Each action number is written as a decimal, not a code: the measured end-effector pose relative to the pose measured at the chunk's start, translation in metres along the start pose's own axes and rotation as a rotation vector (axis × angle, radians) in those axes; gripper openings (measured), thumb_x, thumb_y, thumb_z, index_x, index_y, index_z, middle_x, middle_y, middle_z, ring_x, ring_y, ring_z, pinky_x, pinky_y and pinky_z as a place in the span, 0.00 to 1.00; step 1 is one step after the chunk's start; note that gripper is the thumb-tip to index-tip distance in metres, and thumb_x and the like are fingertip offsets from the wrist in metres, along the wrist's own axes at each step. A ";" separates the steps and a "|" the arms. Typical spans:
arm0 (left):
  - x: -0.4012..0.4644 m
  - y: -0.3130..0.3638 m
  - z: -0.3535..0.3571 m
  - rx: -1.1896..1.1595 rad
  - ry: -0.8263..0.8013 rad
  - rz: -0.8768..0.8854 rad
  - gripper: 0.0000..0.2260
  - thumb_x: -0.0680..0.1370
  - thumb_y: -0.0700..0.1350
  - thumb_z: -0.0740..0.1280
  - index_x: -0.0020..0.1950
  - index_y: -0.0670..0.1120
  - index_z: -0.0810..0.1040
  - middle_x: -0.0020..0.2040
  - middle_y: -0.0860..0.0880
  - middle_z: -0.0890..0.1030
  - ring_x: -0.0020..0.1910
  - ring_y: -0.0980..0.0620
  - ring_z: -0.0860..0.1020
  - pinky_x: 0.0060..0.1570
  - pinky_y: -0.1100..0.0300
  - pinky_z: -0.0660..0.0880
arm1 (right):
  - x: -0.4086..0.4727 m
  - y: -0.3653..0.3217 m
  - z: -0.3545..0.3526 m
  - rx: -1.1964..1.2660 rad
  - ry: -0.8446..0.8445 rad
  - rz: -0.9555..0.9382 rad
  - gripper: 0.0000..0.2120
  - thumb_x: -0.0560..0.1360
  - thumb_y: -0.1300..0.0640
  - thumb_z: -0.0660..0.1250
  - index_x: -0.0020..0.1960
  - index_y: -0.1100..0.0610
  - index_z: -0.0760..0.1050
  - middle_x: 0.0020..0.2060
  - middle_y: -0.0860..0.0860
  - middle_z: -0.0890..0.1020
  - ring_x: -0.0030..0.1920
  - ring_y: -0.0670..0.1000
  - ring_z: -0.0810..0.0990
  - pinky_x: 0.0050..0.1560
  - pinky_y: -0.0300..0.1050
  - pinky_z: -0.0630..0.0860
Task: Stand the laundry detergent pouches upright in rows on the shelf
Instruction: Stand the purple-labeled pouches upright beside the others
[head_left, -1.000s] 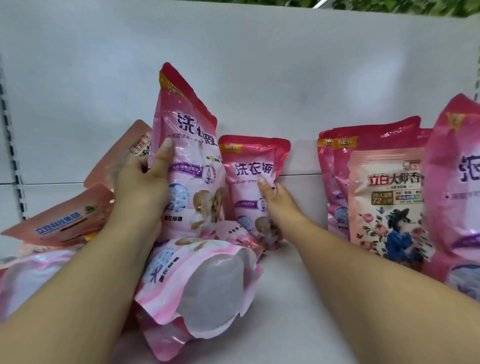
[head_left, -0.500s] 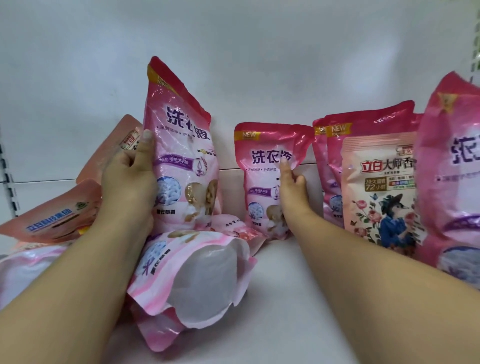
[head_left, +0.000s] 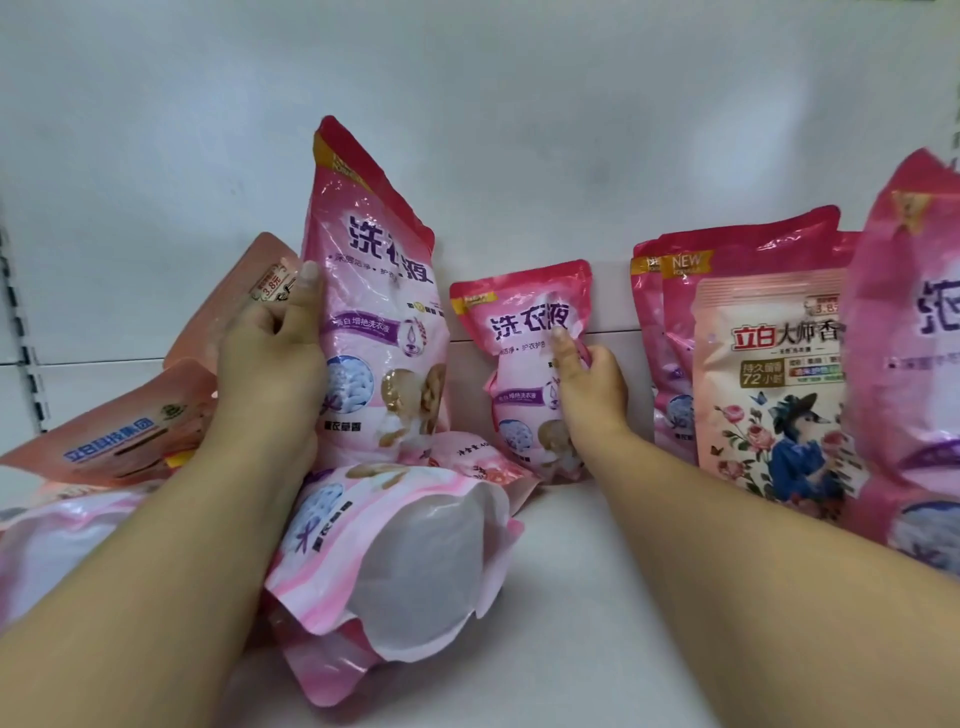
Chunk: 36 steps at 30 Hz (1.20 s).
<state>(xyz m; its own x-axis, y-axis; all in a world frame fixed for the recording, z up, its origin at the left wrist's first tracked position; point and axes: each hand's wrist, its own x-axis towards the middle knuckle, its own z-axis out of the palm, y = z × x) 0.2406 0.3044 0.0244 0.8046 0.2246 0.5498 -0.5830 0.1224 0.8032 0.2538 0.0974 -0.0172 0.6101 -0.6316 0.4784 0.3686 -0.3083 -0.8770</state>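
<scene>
The left hand (head_left: 265, 364) grips the left edge of a tall pink pouch (head_left: 376, 312) standing on the white shelf (head_left: 571, 597). The right hand (head_left: 592, 384) clasps a smaller pouch (head_left: 519, 364) near the back wall, seemingly leaning slightly. Another pouch (head_left: 405, 561) lies flat in front.

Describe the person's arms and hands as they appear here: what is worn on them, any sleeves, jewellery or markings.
Both arms are bare from the frame's bottom edge to the fingertips: no sleeves in view. The left hand and the right hand wear no gloves, and no rings, watch or bracelets show on the visible fingers or wrists. The fingernails are short and look unpainted. No tattoos, bandages or other markings are visible on either forearm.
</scene>
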 end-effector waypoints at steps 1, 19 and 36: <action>0.000 -0.001 0.000 0.002 -0.002 0.005 0.30 0.57 0.72 0.63 0.43 0.48 0.76 0.43 0.42 0.80 0.45 0.38 0.80 0.50 0.35 0.75 | 0.001 0.002 -0.001 0.018 -0.002 0.023 0.16 0.76 0.42 0.57 0.50 0.55 0.65 0.35 0.45 0.71 0.36 0.45 0.71 0.39 0.42 0.67; -0.001 -0.001 -0.001 -0.078 -0.021 -0.017 0.38 0.57 0.72 0.63 0.49 0.41 0.76 0.48 0.35 0.81 0.48 0.33 0.80 0.50 0.33 0.74 | 0.016 -0.006 -0.008 0.206 0.171 0.191 0.20 0.80 0.49 0.50 0.56 0.61 0.74 0.38 0.52 0.75 0.46 0.53 0.73 0.48 0.44 0.70; -0.004 0.001 -0.001 -0.109 0.024 -0.007 0.27 0.68 0.66 0.64 0.48 0.42 0.76 0.46 0.36 0.81 0.44 0.38 0.81 0.50 0.36 0.76 | 0.016 -0.009 -0.007 0.247 0.095 0.223 0.15 0.78 0.48 0.55 0.46 0.55 0.76 0.49 0.56 0.81 0.50 0.55 0.78 0.59 0.54 0.73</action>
<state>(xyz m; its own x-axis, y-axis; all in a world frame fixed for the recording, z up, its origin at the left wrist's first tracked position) 0.2370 0.3047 0.0227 0.8068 0.2458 0.5373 -0.5869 0.2282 0.7768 0.2551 0.0854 -0.0019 0.6310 -0.7310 0.2597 0.3991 0.0189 -0.9167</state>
